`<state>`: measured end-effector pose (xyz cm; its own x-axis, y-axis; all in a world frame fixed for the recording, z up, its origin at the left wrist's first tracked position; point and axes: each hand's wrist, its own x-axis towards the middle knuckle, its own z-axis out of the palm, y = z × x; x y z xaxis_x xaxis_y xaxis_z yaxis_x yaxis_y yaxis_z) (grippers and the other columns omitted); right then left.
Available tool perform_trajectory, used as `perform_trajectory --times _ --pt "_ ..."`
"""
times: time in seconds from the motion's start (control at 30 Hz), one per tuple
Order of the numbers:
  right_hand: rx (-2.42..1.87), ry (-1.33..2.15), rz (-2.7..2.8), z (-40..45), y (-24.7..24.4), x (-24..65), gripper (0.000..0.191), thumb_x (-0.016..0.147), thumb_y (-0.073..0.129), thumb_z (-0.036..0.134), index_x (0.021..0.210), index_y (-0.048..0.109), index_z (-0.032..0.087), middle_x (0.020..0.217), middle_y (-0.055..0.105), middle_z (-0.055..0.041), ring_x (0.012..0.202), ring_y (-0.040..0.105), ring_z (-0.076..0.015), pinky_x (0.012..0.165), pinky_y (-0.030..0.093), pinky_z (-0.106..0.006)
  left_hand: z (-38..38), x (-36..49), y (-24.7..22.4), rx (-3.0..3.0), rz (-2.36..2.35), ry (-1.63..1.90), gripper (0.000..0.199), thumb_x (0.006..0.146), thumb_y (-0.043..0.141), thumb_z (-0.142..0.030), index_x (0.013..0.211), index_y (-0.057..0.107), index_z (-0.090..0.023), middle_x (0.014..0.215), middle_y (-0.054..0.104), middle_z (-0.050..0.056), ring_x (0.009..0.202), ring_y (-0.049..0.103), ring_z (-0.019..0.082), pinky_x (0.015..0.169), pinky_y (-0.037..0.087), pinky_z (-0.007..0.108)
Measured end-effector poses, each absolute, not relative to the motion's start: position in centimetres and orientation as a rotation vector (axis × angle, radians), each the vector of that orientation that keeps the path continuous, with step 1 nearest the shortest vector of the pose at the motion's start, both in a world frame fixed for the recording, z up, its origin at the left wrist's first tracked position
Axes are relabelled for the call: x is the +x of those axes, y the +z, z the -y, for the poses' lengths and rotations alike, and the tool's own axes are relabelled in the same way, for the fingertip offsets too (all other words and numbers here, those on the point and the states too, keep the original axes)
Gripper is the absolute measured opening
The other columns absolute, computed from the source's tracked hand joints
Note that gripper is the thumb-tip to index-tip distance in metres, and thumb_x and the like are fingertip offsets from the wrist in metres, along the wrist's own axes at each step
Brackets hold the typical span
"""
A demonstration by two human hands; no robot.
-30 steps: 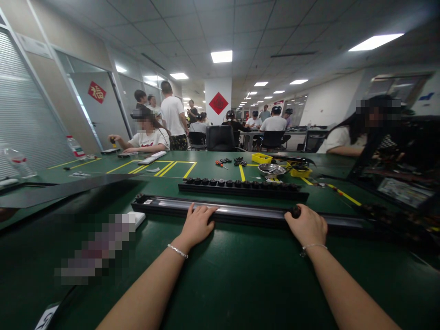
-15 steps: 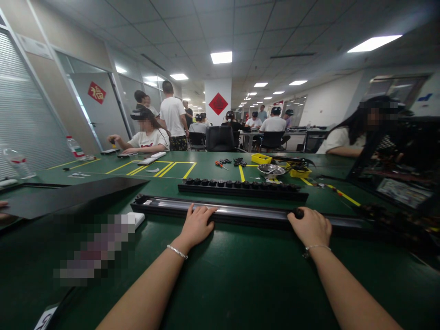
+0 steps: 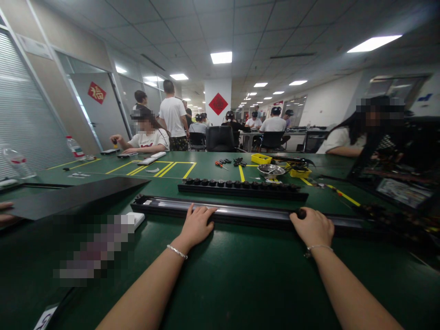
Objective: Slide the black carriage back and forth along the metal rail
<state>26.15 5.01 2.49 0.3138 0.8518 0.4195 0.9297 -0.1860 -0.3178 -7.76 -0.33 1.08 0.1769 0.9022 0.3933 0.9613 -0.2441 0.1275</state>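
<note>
Across the green table in front of me lies a long black channel (image 3: 254, 216) with a shiny strip along its inside. My left hand (image 3: 196, 225) grips its near wall left of centre, fingers over the edge and thumb on the outside. Farther right, my right hand (image 3: 313, 229) is closed around a small round black piece (image 3: 301, 213) at the channel; its lower part is hidden by the fingers. Just behind lies a second black strip (image 3: 240, 189) with a row of small black round parts along it.
A steel bowl (image 3: 272, 170), a yellow tray (image 3: 261, 158) and an orange-handled screwdriver (image 3: 220, 165) lie beyond the strips. On the left, a co-worker's hand (image 3: 6, 213) touches a dark panel (image 3: 79, 196). A black frame (image 3: 381, 151) stands at right. Other people sit around.
My right hand has shifted slightly right along the channel with the round black piece. My left hand stays in place.
</note>
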Motion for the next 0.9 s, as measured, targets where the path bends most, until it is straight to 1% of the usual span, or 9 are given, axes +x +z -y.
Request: perform_trajectory --times 0.2,0.63,0.77,0.9 --pt "-2.087 -0.219 1.557 -5.2 2.3 26.5 0.045 0.074 0.04 0.047 0.099 0.061 0.016 0.097 0.063 -0.0116 0.1 0.051 -0.0271 0.088 0.035 -0.042 0.3 -7.8 1.0 -2.296 1.821 -0.602 0.045 0.081 0.05 -0.027 0.125 0.046 -0.033 0.107 0.061 0.0 0.109 0.051 0.02 0.111 0.011 0.049" --pt "-2.078 -0.252 1.493 -5.5 1.7 27.2 0.043 0.074 0.04 0.046 0.099 0.061 0.018 0.101 0.064 -0.0114 0.103 0.051 -0.0279 0.089 0.036 -0.043 0.3 -7.7 1.0 -2.289 1.826 -0.604 0.046 0.08 0.051 -0.026 0.126 0.047 -0.033 0.107 0.061 0.0 0.109 0.052 0.02 0.111 0.011 0.049" --pt "-2.068 -0.234 1.507 -5.7 1.6 27.4 0.044 0.074 0.04 0.046 0.099 0.061 0.017 0.099 0.063 -0.0117 0.102 0.051 -0.0282 0.089 0.036 -0.044 0.3 -7.7 1.0 -2.297 1.832 -0.615 0.046 0.08 0.05 -0.026 0.125 0.047 -0.032 0.106 0.061 0.0 0.109 0.052 0.02 0.111 0.01 0.049" --pt "-2.069 -0.228 1.493 -5.7 1.6 27.4 0.045 0.074 0.041 0.046 0.102 0.061 0.017 0.1 0.063 -0.012 0.103 0.051 -0.0286 0.09 0.035 -0.044 0.3 -7.7 1.1 -2.297 1.84 -0.61 0.046 0.08 0.05 -0.025 0.125 0.047 -0.033 0.105 0.061 0.0 0.109 0.052 0.019 0.111 0.01 0.049"
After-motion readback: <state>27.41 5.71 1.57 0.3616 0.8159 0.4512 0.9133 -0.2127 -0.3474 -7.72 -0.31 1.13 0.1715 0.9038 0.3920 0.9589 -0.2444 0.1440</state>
